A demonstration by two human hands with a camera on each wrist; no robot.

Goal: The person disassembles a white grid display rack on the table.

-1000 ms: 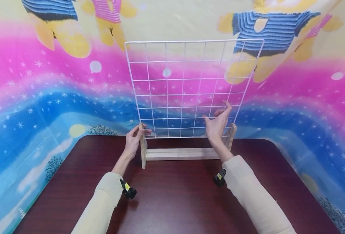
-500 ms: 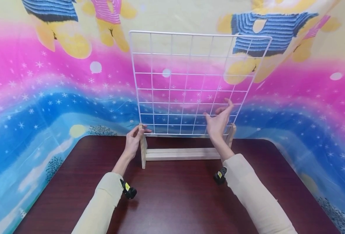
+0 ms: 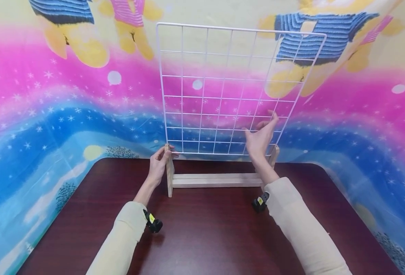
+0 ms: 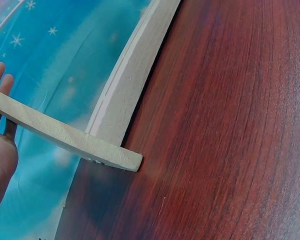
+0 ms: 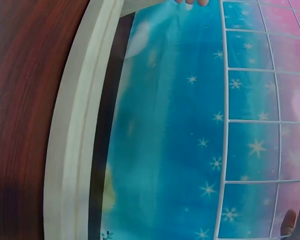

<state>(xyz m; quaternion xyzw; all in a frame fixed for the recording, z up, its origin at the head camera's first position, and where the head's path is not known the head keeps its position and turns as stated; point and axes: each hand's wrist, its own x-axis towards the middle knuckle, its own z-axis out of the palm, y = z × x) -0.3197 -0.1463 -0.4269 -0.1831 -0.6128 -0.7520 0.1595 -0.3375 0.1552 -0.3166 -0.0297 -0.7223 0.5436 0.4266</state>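
Observation:
A white wire grid panel (image 3: 223,88) stands up between the uprights of a pale wooden stand (image 3: 219,181). My left hand (image 3: 158,162) grips the top of the stand's left upright (image 3: 169,172), right beside the panel's lower left corner. In the left wrist view, fingers show past that upright (image 4: 55,125). At the panel's lower right, my right hand (image 3: 260,141) holds the wires, thumb and fingers spread wide across them. Two of its fingertips (image 5: 288,222) show among the wires in the right wrist view. My right forearm partly hides the right upright (image 3: 274,154).
The stand rests near the back of a dark red-brown table (image 3: 202,236). Close behind hangs a printed cloth (image 3: 130,122) with snowflakes and bears. A black wrist camera (image 3: 153,222) sits on my left cuff, another (image 3: 260,202) on the right.
The grid panel has risen and its top edge has shifted up and right, its right side slightly lower. My right hand moved a little up and right with it. The left hand stays at the upright.

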